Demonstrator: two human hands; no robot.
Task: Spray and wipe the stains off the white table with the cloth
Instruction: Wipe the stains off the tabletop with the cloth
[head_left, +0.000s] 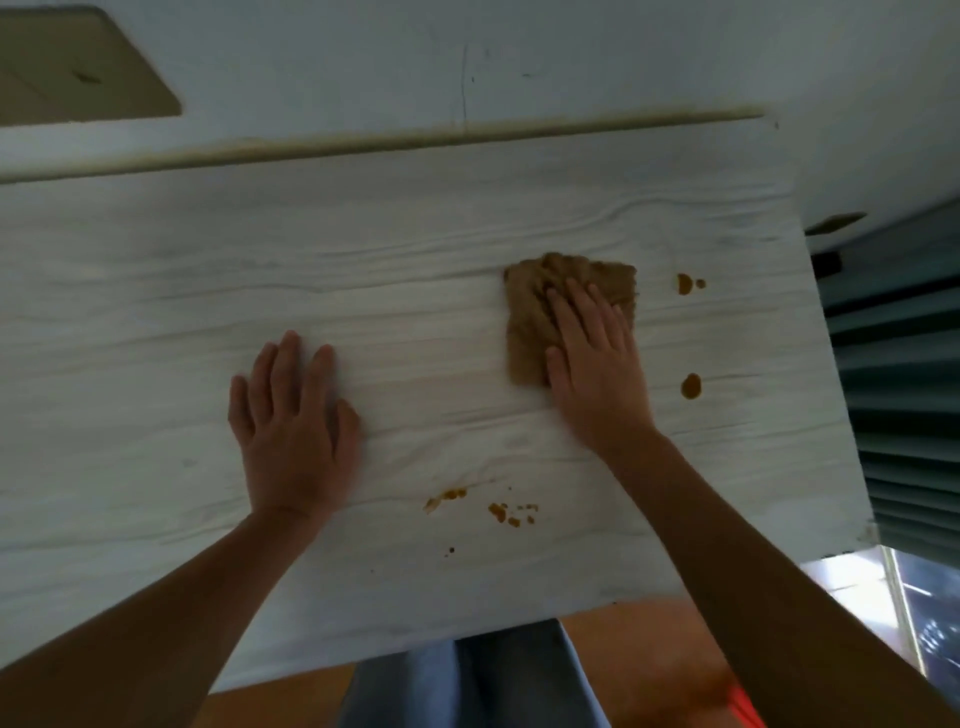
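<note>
A white wood-grain table (156, 322) fills the view. A brown cloth (535, 306) lies crumpled on its right half, and my right hand (597, 358) presses flat on the cloth's near right part, fingers spread. My left hand (293, 421) rests flat on the bare table near the middle, holding nothing. Orange-brown stains show: a blob with a small dot (685, 283) right of the cloth, a single blob (691, 386) near the right edge, and smeared spots (498, 509) toward the front edge between my arms. No spray bottle is in view.
A white wall (467, 62) runs along the table's far edge. Dark green slats (904, 364) stand past the right edge. Below the front edge are an orange floor (623, 670) and my grey trousers (467, 686).
</note>
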